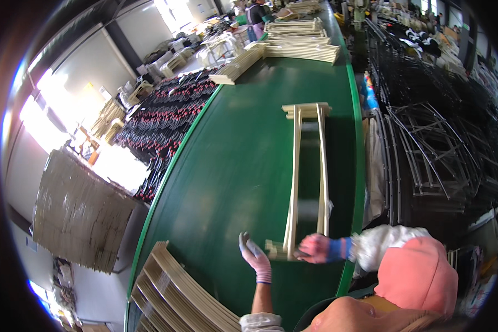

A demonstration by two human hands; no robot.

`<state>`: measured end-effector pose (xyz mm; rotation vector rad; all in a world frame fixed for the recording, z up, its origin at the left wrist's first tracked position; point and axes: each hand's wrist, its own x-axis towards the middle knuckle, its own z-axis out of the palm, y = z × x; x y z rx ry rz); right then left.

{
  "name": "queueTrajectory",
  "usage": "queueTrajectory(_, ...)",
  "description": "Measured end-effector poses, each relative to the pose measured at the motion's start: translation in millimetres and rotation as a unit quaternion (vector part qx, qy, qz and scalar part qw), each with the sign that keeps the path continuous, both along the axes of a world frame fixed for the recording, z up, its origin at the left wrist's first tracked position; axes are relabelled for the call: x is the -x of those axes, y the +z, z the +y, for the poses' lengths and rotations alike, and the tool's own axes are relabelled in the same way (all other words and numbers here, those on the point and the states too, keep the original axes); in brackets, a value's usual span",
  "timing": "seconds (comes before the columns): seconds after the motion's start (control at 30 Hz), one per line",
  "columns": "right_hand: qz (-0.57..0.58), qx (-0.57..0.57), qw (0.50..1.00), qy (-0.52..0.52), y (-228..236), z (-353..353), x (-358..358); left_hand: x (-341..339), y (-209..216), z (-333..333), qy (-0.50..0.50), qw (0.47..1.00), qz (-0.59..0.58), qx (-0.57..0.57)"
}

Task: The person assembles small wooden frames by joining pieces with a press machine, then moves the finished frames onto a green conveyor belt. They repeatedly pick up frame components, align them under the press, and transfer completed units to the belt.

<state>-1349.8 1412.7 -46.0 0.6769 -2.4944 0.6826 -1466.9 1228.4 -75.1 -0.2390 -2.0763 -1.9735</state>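
Observation:
On the green conveyor belt (238, 144) lies a long, narrow stack of cream-coloured frames (294, 177), two thin rails joined by short crossbars at both ends. My right hand (316, 249), in a reddish glove with a blue cuff, is closed at the near end of this stack; motion blurs its fingertips. Left of that end my left hand (253, 257) is raised over the belt. It wears a pale glove with grey fingertips and a pink-striped cuff, its fingers stretched out around nothing. Near the lower left, another stack of curved cream frames (191, 290) overlaps the belt's edge.
More cream frames (299, 50) are piled at the belt's far end, where a person (255, 19) stands. Black tubular frames (431, 149) crowd the right side. Rows of black parts with red bits (166, 116) and a pile of flat brown sheets (80, 210) stand at left.

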Motion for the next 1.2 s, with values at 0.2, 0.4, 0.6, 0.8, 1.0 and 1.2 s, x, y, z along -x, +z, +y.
queueTrajectory(0.2,-0.127,0.206,0.870,-0.429,-10.1,14.3,-91.4,-23.4,-8.0,6.4,-0.333,0.868,-0.264,0.257)
queueTrajectory(0.4,-0.345,0.553,0.721,-0.236,-119.9,-34.3,-79.9,-47.4,11.1,2.0,-0.276,0.890,-0.221,0.288)
queueTrajectory(0.6,-0.372,0.601,0.675,-0.211,-98.3,-77.0,-65.6,-50.9,109.9,-35.2,-0.216,0.865,-0.091,0.445)
queueTrajectory(0.8,-0.442,0.630,0.636,-0.058,-14.3,-138.1,-72.3,-85.3,190.4,-114.3,-0.130,0.849,-0.077,0.507)
queueTrajectory(1.0,-0.543,0.553,0.627,0.076,55.4,-253.0,-104.1,-198.6,233.9,-248.1,0.108,0.883,-0.077,0.450)
queueTrajectory(1.2,-0.589,0.399,0.625,0.321,49.9,-389.7,-118.9,-313.8,244.7,-370.2,0.317,0.860,-0.111,0.385)
